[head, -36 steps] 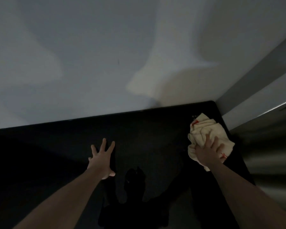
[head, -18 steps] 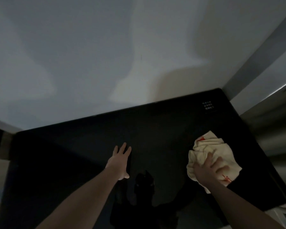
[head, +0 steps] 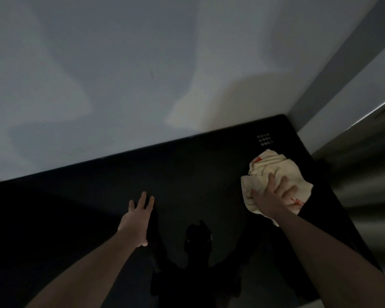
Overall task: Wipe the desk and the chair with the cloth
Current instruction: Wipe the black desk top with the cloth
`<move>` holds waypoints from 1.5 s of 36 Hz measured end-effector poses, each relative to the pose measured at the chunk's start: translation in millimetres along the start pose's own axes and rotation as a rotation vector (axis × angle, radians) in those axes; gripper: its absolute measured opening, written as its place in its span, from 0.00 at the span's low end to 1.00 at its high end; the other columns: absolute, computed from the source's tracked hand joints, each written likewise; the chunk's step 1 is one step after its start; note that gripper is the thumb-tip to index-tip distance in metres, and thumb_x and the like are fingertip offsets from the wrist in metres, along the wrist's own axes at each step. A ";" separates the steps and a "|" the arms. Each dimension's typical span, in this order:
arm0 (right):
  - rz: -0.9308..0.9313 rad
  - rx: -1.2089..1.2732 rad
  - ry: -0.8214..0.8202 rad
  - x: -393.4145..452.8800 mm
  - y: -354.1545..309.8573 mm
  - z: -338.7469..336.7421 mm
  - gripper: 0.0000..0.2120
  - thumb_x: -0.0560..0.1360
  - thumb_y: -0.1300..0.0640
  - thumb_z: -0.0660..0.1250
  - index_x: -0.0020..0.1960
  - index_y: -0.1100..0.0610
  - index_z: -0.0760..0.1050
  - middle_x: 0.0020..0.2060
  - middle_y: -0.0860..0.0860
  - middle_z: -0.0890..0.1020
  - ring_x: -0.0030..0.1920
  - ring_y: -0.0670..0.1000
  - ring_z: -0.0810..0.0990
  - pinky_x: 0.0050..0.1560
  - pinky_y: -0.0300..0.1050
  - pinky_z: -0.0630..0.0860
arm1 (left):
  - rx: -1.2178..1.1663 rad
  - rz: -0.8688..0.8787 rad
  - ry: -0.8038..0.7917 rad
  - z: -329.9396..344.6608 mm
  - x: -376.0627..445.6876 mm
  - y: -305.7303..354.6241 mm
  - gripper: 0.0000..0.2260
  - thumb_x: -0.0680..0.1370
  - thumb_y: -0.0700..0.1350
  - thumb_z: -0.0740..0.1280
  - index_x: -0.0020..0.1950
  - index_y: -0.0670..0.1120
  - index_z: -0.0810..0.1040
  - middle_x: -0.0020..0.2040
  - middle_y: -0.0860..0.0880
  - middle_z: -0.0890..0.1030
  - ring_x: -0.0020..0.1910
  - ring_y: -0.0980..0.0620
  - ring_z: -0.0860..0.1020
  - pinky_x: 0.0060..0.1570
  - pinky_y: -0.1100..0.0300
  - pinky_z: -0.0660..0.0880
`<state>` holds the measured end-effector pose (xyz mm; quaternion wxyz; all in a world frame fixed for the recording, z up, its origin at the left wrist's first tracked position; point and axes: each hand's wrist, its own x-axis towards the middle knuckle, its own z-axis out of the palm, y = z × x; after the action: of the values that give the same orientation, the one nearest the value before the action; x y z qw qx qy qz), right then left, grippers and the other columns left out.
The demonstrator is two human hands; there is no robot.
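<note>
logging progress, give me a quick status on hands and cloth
Right hand pressing cloth on desk, far right corner. Left hand flat, open. Nothing in the way.

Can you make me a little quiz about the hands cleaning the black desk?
1. True or false: the left hand holds the cloth.
2. Where on the black desk is the cloth? A) near the right edge, close to the far corner B) in the middle C) at the left end
3. Fill in: the cream cloth has ___ markings.

Key:
1. False. The right hand presses it down; the left hand lies flat and open on the desk.
2. A, just below the small white lettering.
3. Red.
</note>
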<state>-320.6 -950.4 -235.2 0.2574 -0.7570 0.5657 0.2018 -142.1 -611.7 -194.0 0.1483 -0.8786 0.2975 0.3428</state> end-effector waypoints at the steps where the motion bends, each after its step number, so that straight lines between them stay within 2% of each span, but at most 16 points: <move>1: -0.021 -0.003 -0.010 0.8 4.6 -0.6 0.42 0.75 0.28 0.55 0.78 0.38 0.33 0.78 0.49 0.31 0.77 0.62 0.29 0.71 0.76 0.38 | 0.002 -0.005 0.000 0.0 -0.7 0.1 0.61 0.69 0.47 0.82 0.83 0.51 0.36 0.83 0.48 0.34 0.82 0.36 0.47 0.71 0.47 0.72; 6: -0.115 -0.098 -0.015 -12.8 37.3 -1.5 0.37 0.78 0.30 0.50 0.77 0.36 0.31 0.78 0.46 0.31 0.78 0.59 0.30 0.73 0.72 0.38 | 0.003 -0.010 0.021 0.7 -5.4 0.2 0.60 0.70 0.47 0.81 0.84 0.52 0.37 0.83 0.49 0.36 0.83 0.38 0.48 0.71 0.47 0.73; 9: -0.106 -0.104 -0.008 -33.4 57.8 7.7 0.36 0.79 0.32 0.50 0.77 0.35 0.31 0.78 0.45 0.30 0.78 0.58 0.31 0.74 0.71 0.38 | 0.001 0.003 0.042 2.4 -12.1 -0.4 0.58 0.70 0.48 0.81 0.84 0.51 0.40 0.84 0.48 0.40 0.82 0.40 0.52 0.71 0.46 0.72; 14: -0.006 -0.061 0.025 -80.5 78.0 37.5 0.34 0.79 0.32 0.49 0.77 0.35 0.33 0.78 0.45 0.32 0.78 0.58 0.31 0.74 0.70 0.38 | -0.039 0.063 0.124 20.7 -33.6 -4.5 0.45 0.76 0.50 0.75 0.84 0.50 0.49 0.83 0.47 0.52 0.79 0.44 0.61 0.68 0.50 0.74; 19: 0.102 0.008 0.046 -145.8 86.1 87.2 0.34 0.80 0.34 0.49 0.78 0.37 0.33 0.79 0.46 0.34 0.79 0.57 0.33 0.74 0.72 0.40 | -0.111 0.176 0.090 49.1 -67.6 -20.8 0.38 0.81 0.50 0.69 0.85 0.51 0.51 0.84 0.48 0.51 0.81 0.44 0.56 0.74 0.48 0.67; 24: 0.171 -0.002 0.083 -222.2 67.0 146.8 0.35 0.79 0.34 0.48 0.79 0.39 0.35 0.81 0.49 0.38 0.79 0.60 0.37 0.74 0.73 0.42 | -0.111 0.239 0.064 70.1 -104.6 -54.5 0.35 0.81 0.48 0.68 0.84 0.50 0.53 0.84 0.49 0.51 0.82 0.45 0.52 0.78 0.49 0.62; 29: 0.094 -0.011 0.011 -299.2 18.7 204.2 0.39 0.76 0.33 0.52 0.81 0.42 0.41 0.81 0.54 0.41 0.79 0.65 0.39 0.71 0.77 0.42 | -0.072 0.258 0.031 86.9 -125.3 -88.9 0.36 0.80 0.46 0.69 0.83 0.48 0.54 0.83 0.46 0.51 0.81 0.43 0.54 0.77 0.48 0.63; 31: 0.036 -0.038 -0.059 -311.6 12.8 218.9 0.41 0.77 0.32 0.53 0.80 0.43 0.35 0.80 0.54 0.35 0.78 0.65 0.34 0.70 0.77 0.40 | -0.062 0.251 0.013 91.1 -128.6 -96.0 0.37 0.79 0.46 0.69 0.84 0.48 0.53 0.83 0.46 0.50 0.81 0.42 0.53 0.77 0.48 0.62; 34: 0.007 -0.021 -0.084 -309.3 13.9 218.0 0.42 0.77 0.31 0.52 0.78 0.42 0.28 0.78 0.53 0.29 0.76 0.65 0.28 0.70 0.78 0.38 | -0.058 0.240 -0.005 93.5 -128.1 -100.4 0.38 0.78 0.45 0.70 0.84 0.48 0.52 0.83 0.46 0.49 0.81 0.42 0.53 0.77 0.47 0.62; 39: -0.010 -0.020 -0.100 -284.4 12.2 209.1 0.45 0.74 0.28 0.51 0.76 0.41 0.26 0.75 0.52 0.26 0.75 0.65 0.25 0.68 0.79 0.38 | -0.070 0.205 -0.037 88.1 -115.2 -98.2 0.42 0.78 0.44 0.70 0.85 0.49 0.48 0.84 0.47 0.44 0.82 0.43 0.50 0.78 0.48 0.62; 44: -0.022 -0.032 -0.091 -243.5 -1.1 176.9 0.45 0.74 0.28 0.51 0.76 0.40 0.26 0.77 0.52 0.27 0.75 0.64 0.26 0.67 0.78 0.35 | -0.111 0.156 -0.024 73.7 -93.6 -88.2 0.42 0.78 0.44 0.71 0.85 0.52 0.48 0.84 0.49 0.43 0.82 0.44 0.50 0.76 0.48 0.65; 48: -0.004 -0.039 -0.099 -201.4 -17.9 150.2 0.43 0.75 0.28 0.50 0.77 0.41 0.28 0.77 0.53 0.28 0.76 0.65 0.28 0.68 0.80 0.39 | -0.177 0.128 -0.008 60.4 -75.0 -82.1 0.43 0.77 0.45 0.72 0.85 0.54 0.49 0.84 0.50 0.44 0.82 0.44 0.53 0.74 0.48 0.68; 54: 0.013 -0.004 -0.082 -144.4 -52.9 104.8 0.41 0.77 0.31 0.50 0.78 0.41 0.29 0.77 0.52 0.28 0.76 0.65 0.27 0.69 0.78 0.36 | -0.243 0.101 0.017 41.1 -52.8 -80.1 0.43 0.77 0.48 0.73 0.85 0.54 0.50 0.84 0.51 0.45 0.81 0.45 0.54 0.74 0.48 0.68</move>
<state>-311.5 -764.9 -222.8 0.2776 -0.7448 0.5592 0.2355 -144.2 -508.0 -182.6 0.0208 -0.8768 0.2989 0.3761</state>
